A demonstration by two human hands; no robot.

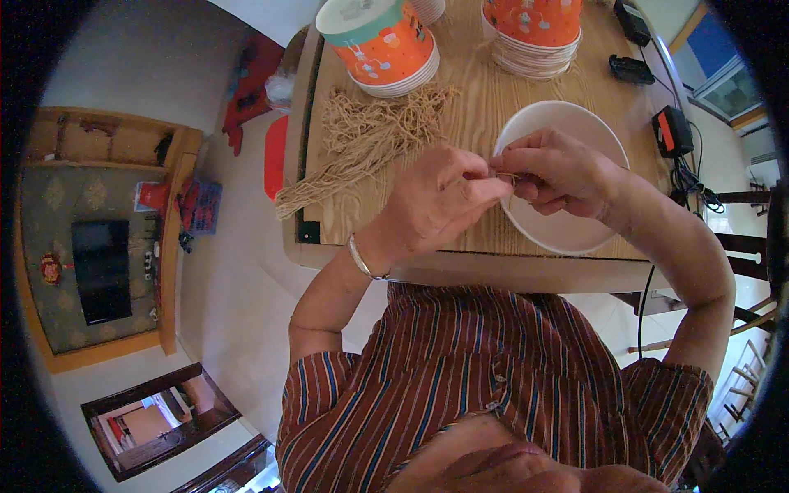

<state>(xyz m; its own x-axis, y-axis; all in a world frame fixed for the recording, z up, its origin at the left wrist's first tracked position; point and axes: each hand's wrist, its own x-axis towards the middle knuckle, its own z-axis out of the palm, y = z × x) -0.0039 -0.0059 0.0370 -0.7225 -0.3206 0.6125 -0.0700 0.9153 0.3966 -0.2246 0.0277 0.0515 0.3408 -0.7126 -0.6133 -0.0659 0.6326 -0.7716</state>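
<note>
Your left hand (440, 201) and right hand (567, 171) meet, fingertips pinched together on a thin brown strand (507, 174), the right above the white tub (563, 233), the left beside a bundle of tan, root-like strands (378, 135) on the wooden table (471, 94).

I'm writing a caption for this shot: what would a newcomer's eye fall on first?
Probably the bright orange paper tubs, stacked in two piles on the far side of the table. Next, in the middle, the left hand and right hand meet fingertip to fingertip, seemingly pinching a thin strand, the right one over a white bowl. A bushy bundle of tan strands lies to their left.
</note>
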